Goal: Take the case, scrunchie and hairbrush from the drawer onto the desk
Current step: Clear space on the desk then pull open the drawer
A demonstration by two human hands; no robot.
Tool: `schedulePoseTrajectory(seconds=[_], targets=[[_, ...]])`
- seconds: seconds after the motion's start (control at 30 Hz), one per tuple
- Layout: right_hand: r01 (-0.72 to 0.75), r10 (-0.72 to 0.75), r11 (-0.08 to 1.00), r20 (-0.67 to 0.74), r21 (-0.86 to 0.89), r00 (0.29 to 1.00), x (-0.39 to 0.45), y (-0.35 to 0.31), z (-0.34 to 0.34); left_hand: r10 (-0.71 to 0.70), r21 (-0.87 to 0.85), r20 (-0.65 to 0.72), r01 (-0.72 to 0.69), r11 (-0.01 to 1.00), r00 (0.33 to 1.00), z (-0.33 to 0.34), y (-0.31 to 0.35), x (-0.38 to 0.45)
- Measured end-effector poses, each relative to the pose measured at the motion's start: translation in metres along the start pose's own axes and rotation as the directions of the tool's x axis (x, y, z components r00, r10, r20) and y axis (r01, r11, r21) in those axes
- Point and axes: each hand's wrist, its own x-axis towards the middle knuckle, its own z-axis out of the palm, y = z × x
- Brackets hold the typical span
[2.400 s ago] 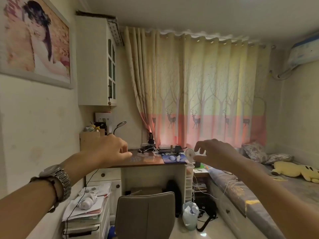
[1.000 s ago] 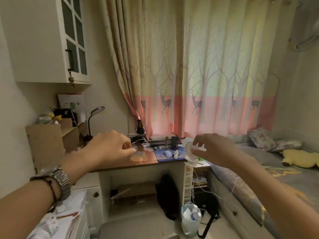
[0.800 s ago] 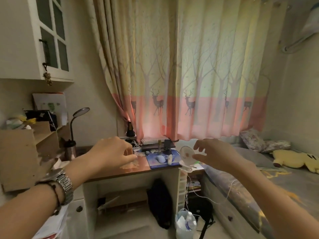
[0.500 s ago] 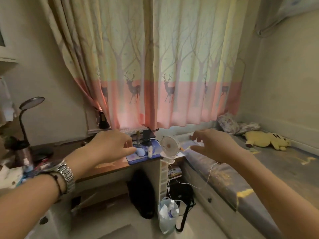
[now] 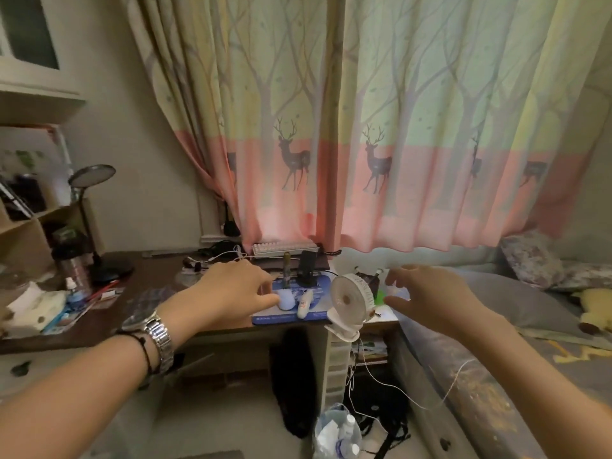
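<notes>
Left hand point(image 5: 231, 293): mine, loosely curled, empty — over the desk point(image 5: 159, 279) front edge.
Right hand point(image 5: 427, 298): fingers spread, empty, past the clip fan point(image 5: 351, 298).
Case, scrunchie, hairbrush: unseen — no open drawer in view.
Nearer hand: I cannot tell.

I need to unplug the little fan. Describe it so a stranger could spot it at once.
Find the brown desk under the deer curtain, then follow it to its right front corner, beside the blue mouse mat. The fan is clipped there: the only round white thing, a grilled disc with a thin white cable trailing down.
</notes>
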Motion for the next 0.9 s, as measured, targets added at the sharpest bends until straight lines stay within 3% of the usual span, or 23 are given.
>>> schedulePoseTrajectory(seconds=[0.3,0.53,0.9], targets=[[0.199,-0.197,0.977,-0.028,0.076,0.98,0.071,0.061,0.045,-0.211,0.068,0.067,0.207,0.976,0.975,0.017,0.02,0.05],[0.324,-0.323,0.939,-0.032,0.116,0.946,0.139,0.025,0.081,-0.364,0.067,0.032,0.362,0.93,0.931,0.024,-0.034,0.073],[0.451,-0.44,0.88,-0.102,0.151,0.892,0.298,-0.053,0.104,-0.473,0.009,-0.058,0.474,0.88,0.879,0.038,-0.163,0.131]])
